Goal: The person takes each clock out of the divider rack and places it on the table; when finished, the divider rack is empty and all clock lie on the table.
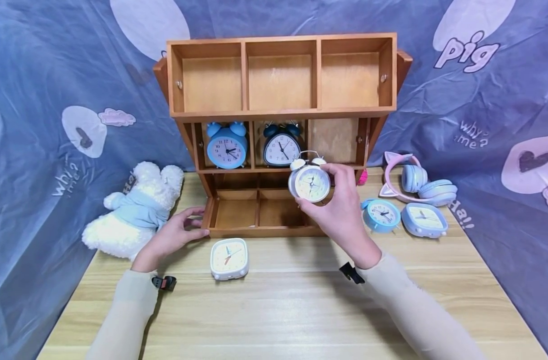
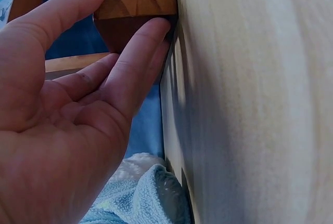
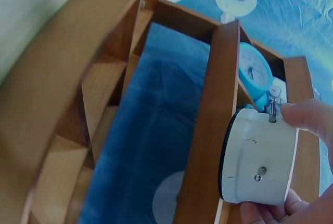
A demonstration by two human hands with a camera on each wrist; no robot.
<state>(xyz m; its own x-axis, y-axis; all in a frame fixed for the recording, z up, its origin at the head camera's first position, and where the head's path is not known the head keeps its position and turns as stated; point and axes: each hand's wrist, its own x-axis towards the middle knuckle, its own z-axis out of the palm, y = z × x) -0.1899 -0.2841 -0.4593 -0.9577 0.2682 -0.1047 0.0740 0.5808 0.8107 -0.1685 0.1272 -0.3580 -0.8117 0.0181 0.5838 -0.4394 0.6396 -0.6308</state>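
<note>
My right hand (image 1: 346, 212) holds a white twin-bell alarm clock (image 1: 312, 184) between thumb and fingers, its dial turned toward the head camera. The clock is raised in front of the wooden shelf (image 1: 265, 233). In the right wrist view the clock's white back (image 3: 260, 156) shows small knobs. My left hand (image 1: 177, 235) touches the shelf's lower left corner, fingers fairly straight in the left wrist view. The middle tier holds a blue twin-bell clock (image 1: 227, 150) on the left and a dark twin-bell clock (image 1: 281, 149) in the centre.
A white square clock (image 1: 229, 257) lies before the shelf. Right of it are a round blue clock (image 1: 382, 215), a pale blue square clock (image 1: 424, 219) and cat-ear headphones (image 1: 437, 192). A white plush toy (image 1: 141, 212) lies left. Patterned blue cloth (image 1: 40, 100) hangs behind.
</note>
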